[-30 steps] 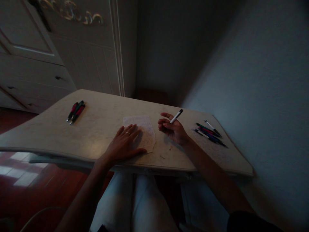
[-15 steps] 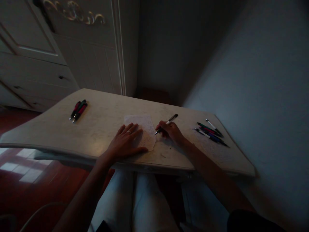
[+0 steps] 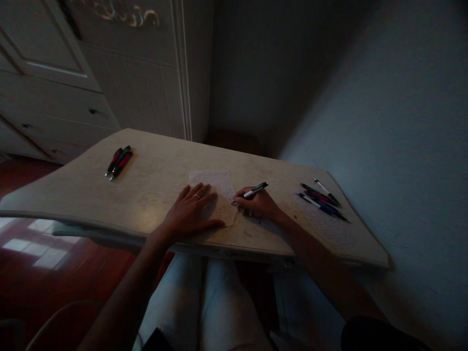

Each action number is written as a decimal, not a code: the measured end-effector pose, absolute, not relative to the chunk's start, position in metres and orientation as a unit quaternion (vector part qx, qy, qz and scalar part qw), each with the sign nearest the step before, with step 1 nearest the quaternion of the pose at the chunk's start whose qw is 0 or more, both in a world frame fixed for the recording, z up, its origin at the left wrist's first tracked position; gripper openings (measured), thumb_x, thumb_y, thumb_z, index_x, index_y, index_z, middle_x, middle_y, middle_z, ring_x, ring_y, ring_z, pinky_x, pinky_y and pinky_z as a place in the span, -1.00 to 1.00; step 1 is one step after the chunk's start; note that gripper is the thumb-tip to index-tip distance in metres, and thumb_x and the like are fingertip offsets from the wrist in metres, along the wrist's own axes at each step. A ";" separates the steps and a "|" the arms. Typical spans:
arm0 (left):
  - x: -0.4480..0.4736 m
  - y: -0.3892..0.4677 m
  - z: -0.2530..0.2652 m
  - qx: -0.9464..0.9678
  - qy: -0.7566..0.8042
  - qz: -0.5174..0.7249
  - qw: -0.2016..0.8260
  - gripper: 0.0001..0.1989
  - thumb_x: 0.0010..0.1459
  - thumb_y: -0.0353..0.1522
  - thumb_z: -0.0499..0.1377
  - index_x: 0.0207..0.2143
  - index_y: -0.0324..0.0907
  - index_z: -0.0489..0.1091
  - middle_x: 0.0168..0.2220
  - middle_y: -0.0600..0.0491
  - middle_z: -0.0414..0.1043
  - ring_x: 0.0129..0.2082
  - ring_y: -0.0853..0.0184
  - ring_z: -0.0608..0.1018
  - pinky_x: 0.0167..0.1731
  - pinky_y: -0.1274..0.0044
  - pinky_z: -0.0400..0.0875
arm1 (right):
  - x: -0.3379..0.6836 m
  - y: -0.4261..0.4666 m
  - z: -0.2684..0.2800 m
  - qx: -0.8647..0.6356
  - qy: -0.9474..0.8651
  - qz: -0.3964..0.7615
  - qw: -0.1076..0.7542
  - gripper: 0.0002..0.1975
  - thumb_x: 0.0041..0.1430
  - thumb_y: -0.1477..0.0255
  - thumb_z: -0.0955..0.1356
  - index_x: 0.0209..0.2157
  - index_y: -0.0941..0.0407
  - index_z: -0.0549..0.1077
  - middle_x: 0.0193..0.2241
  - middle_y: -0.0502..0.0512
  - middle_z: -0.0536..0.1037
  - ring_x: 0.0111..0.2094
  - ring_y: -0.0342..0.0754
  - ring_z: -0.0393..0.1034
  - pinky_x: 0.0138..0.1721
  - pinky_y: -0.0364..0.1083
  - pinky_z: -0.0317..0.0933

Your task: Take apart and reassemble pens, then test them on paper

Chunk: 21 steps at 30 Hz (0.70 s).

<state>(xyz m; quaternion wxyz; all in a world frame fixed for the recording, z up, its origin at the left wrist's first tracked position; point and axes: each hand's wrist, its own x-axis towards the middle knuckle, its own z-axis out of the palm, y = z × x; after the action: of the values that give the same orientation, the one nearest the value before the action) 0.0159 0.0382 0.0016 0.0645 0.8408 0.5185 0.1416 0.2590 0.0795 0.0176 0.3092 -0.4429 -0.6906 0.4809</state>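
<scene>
My left hand point(image 3: 193, 209) lies flat with fingers spread over the left and lower part of a sheet of paper point(image 3: 223, 190). Faint writing covers the sheet, and its right edge looks ragged. In my right hand point(image 3: 258, 204) is a black-and-white pen point(image 3: 255, 189), gripped between thumb and fingers. The pen's tip points left and sits at the paper's right edge; whether it touches the sheet I cannot tell. A ring shows on one finger of my left hand.
Several pens point(image 3: 323, 200) lie on a second written sheet point(image 3: 329, 229) at the right of the white table point(image 3: 157, 161). Another bunch of pens point(image 3: 119, 162) rests at the far left. A wall point(image 3: 402, 146) borders the right side, a white cabinet point(image 3: 142, 92) the back left.
The pen has tipped lower in my right hand, which has shifted slightly. My left hand stays on the paper. The whole view has moved a little.
</scene>
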 end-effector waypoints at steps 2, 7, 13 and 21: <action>0.016 0.038 0.001 0.841 0.517 0.143 0.065 -0.07 0.00 0.27 0.05 0.25 -0.13 0.25 0.35 -0.14 0.08 0.36 0.01 0.10 0.32 0.13 -0.10 | 0.260 0.080 0.016 -0.445 -0.700 0.462 0.314 -0.76 0.06 0.27 0.41 -0.36 0.18 0.50 -0.63 -0.03 0.49 -0.71 -0.22 0.31 -0.74 -0.26 0.13; 0.014 0.040 -0.003 0.840 0.516 0.153 0.068 -0.09 -0.01 0.26 0.09 0.25 -0.09 0.24 0.35 -0.10 0.08 0.36 0.01 0.09 0.32 0.12 -0.11 | 0.261 0.081 0.013 -0.431 -0.716 0.456 0.306 -0.78 0.07 0.28 0.41 -0.37 0.17 0.51 -0.64 -0.05 0.48 -0.71 -0.23 0.29 -0.71 -0.25 0.14; 0.015 0.039 -0.001 0.840 0.517 0.150 0.072 -0.08 -0.01 0.26 0.08 0.25 -0.10 0.24 0.35 -0.11 0.09 0.36 0.01 0.09 0.32 0.13 -0.10 | 0.262 0.080 0.013 -0.434 -0.706 0.467 0.308 -0.75 0.05 0.25 0.41 -0.37 0.17 0.52 -0.64 -0.04 0.47 -0.70 -0.20 0.30 -0.69 -0.22 0.14; 0.014 0.040 -0.002 0.840 0.517 0.149 0.068 -0.11 0.01 0.26 0.06 0.24 -0.07 0.25 0.35 -0.09 0.09 0.36 0.00 0.09 0.32 0.12 -0.09 | 0.265 0.087 0.017 -0.494 -0.730 0.258 0.396 -0.91 -0.02 0.41 0.36 -0.53 0.11 0.43 -0.62 -0.04 0.40 -0.56 -0.15 0.27 -0.51 -0.15 0.13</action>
<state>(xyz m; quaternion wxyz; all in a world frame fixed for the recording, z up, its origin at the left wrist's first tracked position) 0.0145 0.0397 -0.0022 0.0683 0.8404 0.5165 0.1489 0.2647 0.0866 0.0171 0.3964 -0.4936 -0.7298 0.2579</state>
